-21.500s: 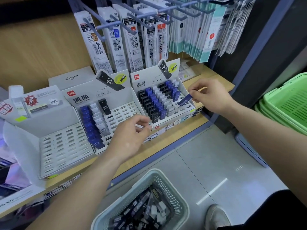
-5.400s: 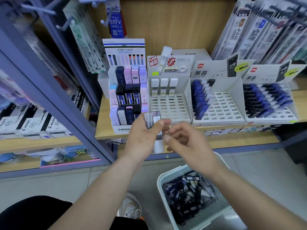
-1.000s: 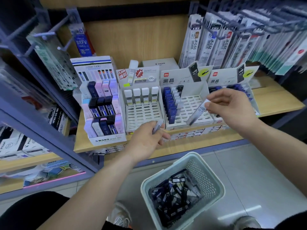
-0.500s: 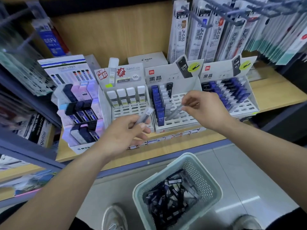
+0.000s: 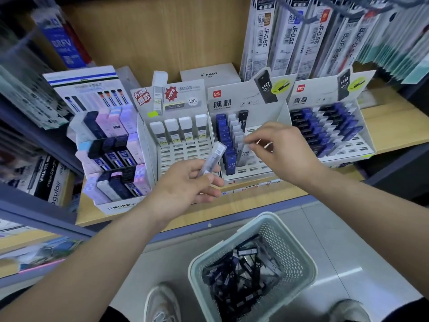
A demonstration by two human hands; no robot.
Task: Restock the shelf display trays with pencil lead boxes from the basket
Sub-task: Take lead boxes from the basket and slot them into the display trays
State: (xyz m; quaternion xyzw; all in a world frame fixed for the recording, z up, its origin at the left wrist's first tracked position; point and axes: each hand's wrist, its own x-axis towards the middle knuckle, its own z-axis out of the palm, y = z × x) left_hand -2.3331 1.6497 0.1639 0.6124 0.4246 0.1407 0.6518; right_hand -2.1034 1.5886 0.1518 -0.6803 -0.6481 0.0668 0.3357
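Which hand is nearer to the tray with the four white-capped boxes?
Left. The left hand, holding a grey lead box, is just in front of that tray; the right hand is over the next tray rightward.

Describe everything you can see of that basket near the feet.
The basket looks like pale green plastic, rectangular with rounded corners, a thick rim and walls pierced with rows of small slots. It stands upright and open-topped, apparently on the grey floor below the shelf, between two shoes. A loose jumble of dark blue and black lead boxes lies inside, well below the rim. The left hand and right hand are clear of it.
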